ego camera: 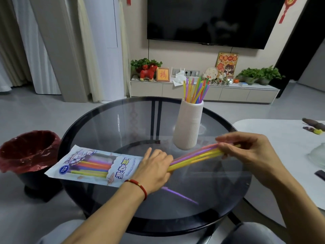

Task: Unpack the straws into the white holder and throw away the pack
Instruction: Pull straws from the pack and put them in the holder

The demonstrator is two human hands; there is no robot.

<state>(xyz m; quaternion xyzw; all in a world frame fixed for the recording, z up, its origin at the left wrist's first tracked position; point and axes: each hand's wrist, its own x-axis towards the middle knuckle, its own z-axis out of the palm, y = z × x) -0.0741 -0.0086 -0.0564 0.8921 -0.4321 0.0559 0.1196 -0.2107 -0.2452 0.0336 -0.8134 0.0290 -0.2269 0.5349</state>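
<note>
Between both hands: a bunch of straws (195, 155) partly out of the pack (91, 164).

Right hand (246, 152) has fingers closed around the bunch's far end; motion blur obscures the fingertips and straw count. Left hand (154, 168) lies flat over the pack's open end, fingers loosely spread, hiding where the straws exit. More straws show through the pack left of that hand. White holder (190, 125), already holding straws, stands just beyond the bunch. Red-lined bin (28, 152) sits far left.
</note>
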